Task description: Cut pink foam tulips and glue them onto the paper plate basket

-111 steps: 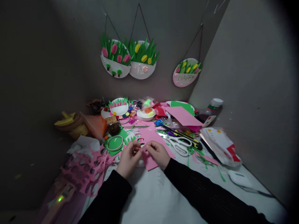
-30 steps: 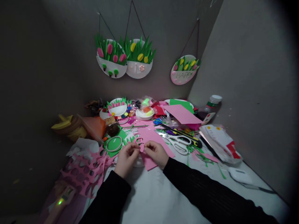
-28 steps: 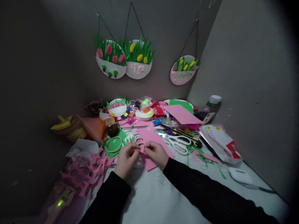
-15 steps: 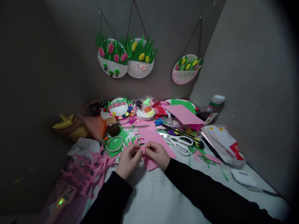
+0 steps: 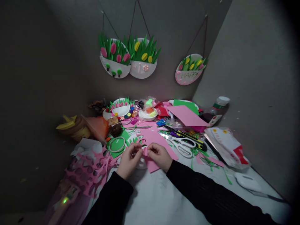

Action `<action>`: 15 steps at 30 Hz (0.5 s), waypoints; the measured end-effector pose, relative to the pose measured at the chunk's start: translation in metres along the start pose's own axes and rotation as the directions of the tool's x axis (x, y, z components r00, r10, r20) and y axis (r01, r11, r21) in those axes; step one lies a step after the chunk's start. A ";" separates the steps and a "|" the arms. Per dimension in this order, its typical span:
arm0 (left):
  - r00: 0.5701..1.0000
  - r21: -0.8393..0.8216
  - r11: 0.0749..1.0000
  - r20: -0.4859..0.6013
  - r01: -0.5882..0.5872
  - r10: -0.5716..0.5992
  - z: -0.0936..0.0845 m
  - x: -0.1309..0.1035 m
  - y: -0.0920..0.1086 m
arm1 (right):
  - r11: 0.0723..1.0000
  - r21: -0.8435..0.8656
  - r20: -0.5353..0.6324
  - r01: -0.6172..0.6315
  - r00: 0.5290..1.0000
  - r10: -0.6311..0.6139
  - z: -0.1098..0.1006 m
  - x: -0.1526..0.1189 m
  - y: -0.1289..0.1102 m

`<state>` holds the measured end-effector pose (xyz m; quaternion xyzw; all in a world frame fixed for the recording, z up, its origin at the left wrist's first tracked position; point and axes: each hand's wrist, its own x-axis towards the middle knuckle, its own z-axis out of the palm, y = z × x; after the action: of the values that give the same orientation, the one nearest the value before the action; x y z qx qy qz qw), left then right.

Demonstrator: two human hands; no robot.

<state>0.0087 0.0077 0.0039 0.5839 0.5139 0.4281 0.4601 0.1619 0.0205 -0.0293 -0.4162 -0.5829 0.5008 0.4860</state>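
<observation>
Between my two hands is a small folded pink paper piece (image 5: 145, 151). My left hand (image 5: 131, 158) pinches its left side with thumb and forefinger. On the right side, my right hand (image 5: 160, 156) grips it with bent fingers. Beneath and behind the hands lies a sheet of pink paper (image 5: 161, 144) with cut-out holes near its left edge. A paper plate with green paper grass (image 5: 133, 139) is partly hidden behind my left hand. White-handled scissors (image 5: 182, 147) rest to the right of my right hand.
A roll of tape (image 5: 117, 144) sits on green paper at the left, near pink paper scraps (image 5: 86, 172). A glue gun (image 5: 63, 200) with a green light is at lower left. Cutters (image 5: 187, 136), plastic packets (image 5: 227, 147) and a bottle (image 5: 219, 104) stand or lie rightward. Decorated plates (image 5: 142, 68) hang on the wall.
The pink piece looks more spread between my fingertips, and my hands are slightly farther apart. The whole view has shifted a little, so things appear farther right.
</observation>
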 end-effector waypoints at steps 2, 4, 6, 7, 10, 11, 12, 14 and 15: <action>0.999 0.073 0.997 0.045 0.001 -0.004 -0.001 0.001 0.000 | 1.000 -0.019 0.004 -0.006 1.000 0.006 0.001 0.000 0.000; 0.996 0.100 0.995 0.088 0.001 -0.009 -0.002 0.002 -0.001 | 0.999 -0.050 0.004 -0.009 1.000 0.009 0.000 0.000 -0.003; 0.997 0.091 0.996 0.078 -0.004 -0.003 -0.005 0.003 -0.002 | 0.990 -0.137 0.005 0.016 1.000 -0.015 -0.003 -0.002 -0.009; 0.999 0.076 0.997 0.053 -0.007 0.003 -0.007 0.004 -0.002 | 0.977 -0.208 0.032 0.051 0.998 -0.045 -0.007 -0.003 -0.014; 0.997 -0.001 1.000 -0.072 -0.005 0.005 -0.014 0.005 -0.002 | 0.859 -0.456 0.271 0.234 0.956 -0.117 -0.021 -0.012 -0.027; 0.993 -0.032 0.999 -0.117 -0.002 -0.001 -0.015 0.005 -0.002 | 0.802 -0.525 0.357 0.286 0.929 -0.098 -0.026 -0.015 -0.029; 0.987 -0.063 0.998 -0.160 0.002 -0.012 -0.016 0.005 -0.002 | 0.745 -0.590 0.413 0.312 0.909 -0.054 -0.031 -0.019 -0.030; 0.971 -0.128 0.992 -0.235 0.015 -0.045 -0.017 0.004 -0.001 | 0.646 -0.702 0.450 0.301 0.890 0.075 -0.037 -0.023 -0.027; 0.961 -0.168 0.985 -0.269 0.023 -0.068 -0.016 0.003 0.000 | 0.606 -0.744 0.449 0.282 0.883 0.140 -0.039 -0.025 -0.025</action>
<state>-0.0067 0.0120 0.0073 0.4674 0.5488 0.5347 0.4409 0.2045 -0.0001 -0.0076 -0.4309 -0.8579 0.2541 0.1174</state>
